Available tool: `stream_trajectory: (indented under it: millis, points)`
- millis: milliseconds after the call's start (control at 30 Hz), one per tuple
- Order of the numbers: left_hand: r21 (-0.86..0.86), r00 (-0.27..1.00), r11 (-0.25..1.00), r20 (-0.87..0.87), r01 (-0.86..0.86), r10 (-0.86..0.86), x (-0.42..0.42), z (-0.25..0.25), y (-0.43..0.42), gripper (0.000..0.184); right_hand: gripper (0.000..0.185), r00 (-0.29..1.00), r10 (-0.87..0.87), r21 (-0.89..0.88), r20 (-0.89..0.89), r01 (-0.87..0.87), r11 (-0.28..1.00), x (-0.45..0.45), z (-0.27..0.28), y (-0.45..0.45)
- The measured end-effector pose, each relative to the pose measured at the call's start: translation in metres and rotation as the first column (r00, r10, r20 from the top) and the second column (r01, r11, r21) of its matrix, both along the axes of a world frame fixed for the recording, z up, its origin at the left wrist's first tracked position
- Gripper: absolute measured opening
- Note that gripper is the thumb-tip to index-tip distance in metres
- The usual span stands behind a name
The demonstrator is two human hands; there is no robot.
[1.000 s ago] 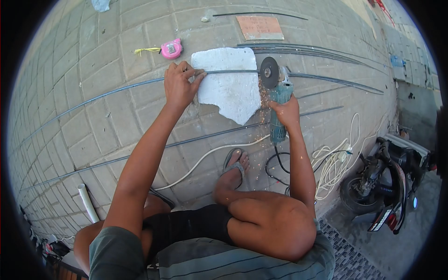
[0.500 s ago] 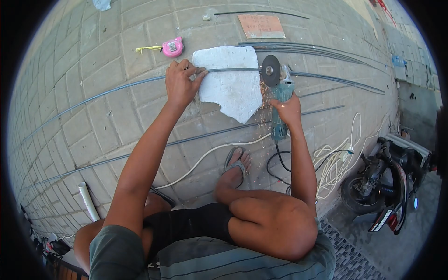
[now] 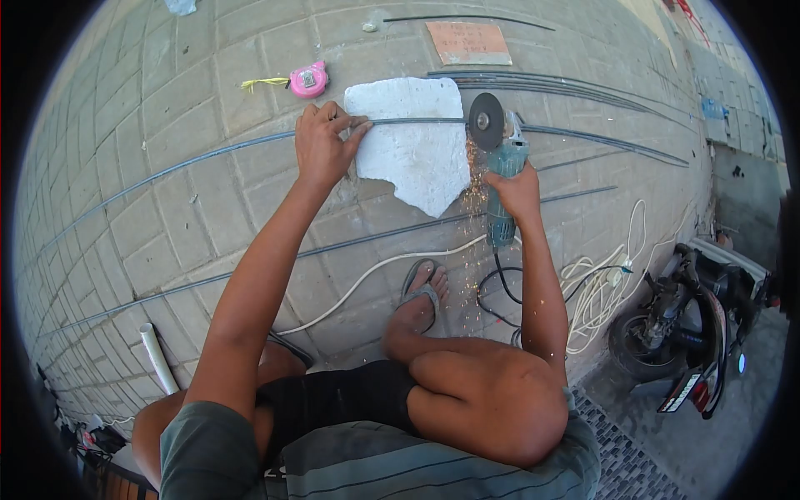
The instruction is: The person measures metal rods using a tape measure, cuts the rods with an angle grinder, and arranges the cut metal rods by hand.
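From here: steel-looking rod lies across white slab, left hand with fingers pinched on it, right hand wrapped round grinder; rod judged light, springy lengthwise, likely hot near disc, best held by slab's left edge.

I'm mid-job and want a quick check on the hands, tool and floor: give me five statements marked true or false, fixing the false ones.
1. The right hand holds the grinder. True.
2. The left hand is clear of the rod. False: its fingers are on the rod.
3. Sparks show below the disc. True.
4. The pink tape measure lies on the white slab. False: it lies on the paving, left of the slab.
5. The orange sheet has writing on it. True.
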State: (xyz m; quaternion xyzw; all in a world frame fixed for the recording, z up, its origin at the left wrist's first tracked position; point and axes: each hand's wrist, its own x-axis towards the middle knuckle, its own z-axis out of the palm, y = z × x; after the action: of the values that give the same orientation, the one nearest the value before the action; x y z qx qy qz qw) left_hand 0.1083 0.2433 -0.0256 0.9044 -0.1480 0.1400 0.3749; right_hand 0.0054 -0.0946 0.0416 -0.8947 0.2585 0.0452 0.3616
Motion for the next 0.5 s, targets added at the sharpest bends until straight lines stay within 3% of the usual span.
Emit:
stream_trajectory:
  millis: [500]
  points:
    - [0.011, 1.000, 1.000, 0.004, -0.008, 0.008, -0.0004, -0.0016, -0.0008, 0.016, 0.050, 1.000, 0.024, -0.031, 0.006, -0.024, 0.999, -0.0008, -0.0015, -0.0016]
